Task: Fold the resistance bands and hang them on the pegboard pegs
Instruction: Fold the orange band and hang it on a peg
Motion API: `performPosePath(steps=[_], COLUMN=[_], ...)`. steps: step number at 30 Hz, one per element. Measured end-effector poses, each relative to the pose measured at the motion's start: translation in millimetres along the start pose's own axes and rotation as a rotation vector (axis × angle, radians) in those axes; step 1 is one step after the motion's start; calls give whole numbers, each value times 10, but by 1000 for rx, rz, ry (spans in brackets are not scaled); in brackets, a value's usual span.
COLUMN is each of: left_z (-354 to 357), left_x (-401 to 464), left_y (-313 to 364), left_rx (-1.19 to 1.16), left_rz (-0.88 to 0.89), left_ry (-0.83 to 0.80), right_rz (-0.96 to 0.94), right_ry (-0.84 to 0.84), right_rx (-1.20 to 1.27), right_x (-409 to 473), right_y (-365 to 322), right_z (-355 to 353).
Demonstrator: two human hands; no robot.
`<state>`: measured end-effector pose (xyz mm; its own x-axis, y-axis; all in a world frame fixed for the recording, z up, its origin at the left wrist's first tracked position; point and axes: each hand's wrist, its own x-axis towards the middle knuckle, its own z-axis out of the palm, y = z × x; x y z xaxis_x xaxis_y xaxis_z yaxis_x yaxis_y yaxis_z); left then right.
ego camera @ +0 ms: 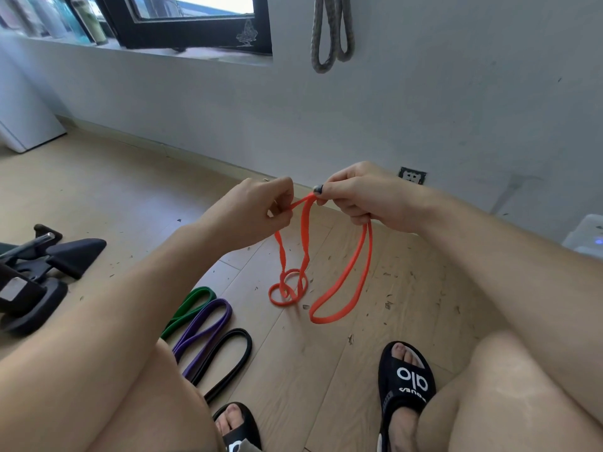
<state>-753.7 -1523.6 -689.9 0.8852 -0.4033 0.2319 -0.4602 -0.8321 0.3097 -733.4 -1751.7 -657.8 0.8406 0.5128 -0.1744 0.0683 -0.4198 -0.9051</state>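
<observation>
An orange resistance band (355, 265) hangs between my two hands above the wooden floor. My left hand (257, 207) pinches one stretch of it near the top, and my right hand (365, 197) grips the top fold and a long loop that drops to the right. The band's lower left part is twisted into small coils touching the floor. On the floor to the lower left lie a green band (192, 308), a purple band (208, 327) and a black band (228, 357), side by side. A grey patterned band (332, 34) hangs folded on the wall above; its peg is out of view.
A black machine base (42, 272) sits on the floor at the left. My feet in black slides (408, 383) stand at the bottom. A wall socket (412, 175) is low on the wall, a white box (587, 236) at the right edge, a window (195, 24) upper left.
</observation>
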Motion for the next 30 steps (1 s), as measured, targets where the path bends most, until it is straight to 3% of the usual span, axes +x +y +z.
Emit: performPosePath(steps=[5,9,22,30], left_z=[-24,-26,94,73], left_x=[22,22,5,30], left_y=[-7,-12,90,24], left_rx=[161,124,-337,-419], left_rz=[53,73,37,-48], left_ry=[102,33,22,-16], right_rz=[-20,-27,-29,-27], right_ry=[45,56,5,27], right_rx=[-4,0,89,92], right_x=[11,9,-12,-22], right_y=[-17,-18,-54,-25], right_z=[-13,-7,1,-18])
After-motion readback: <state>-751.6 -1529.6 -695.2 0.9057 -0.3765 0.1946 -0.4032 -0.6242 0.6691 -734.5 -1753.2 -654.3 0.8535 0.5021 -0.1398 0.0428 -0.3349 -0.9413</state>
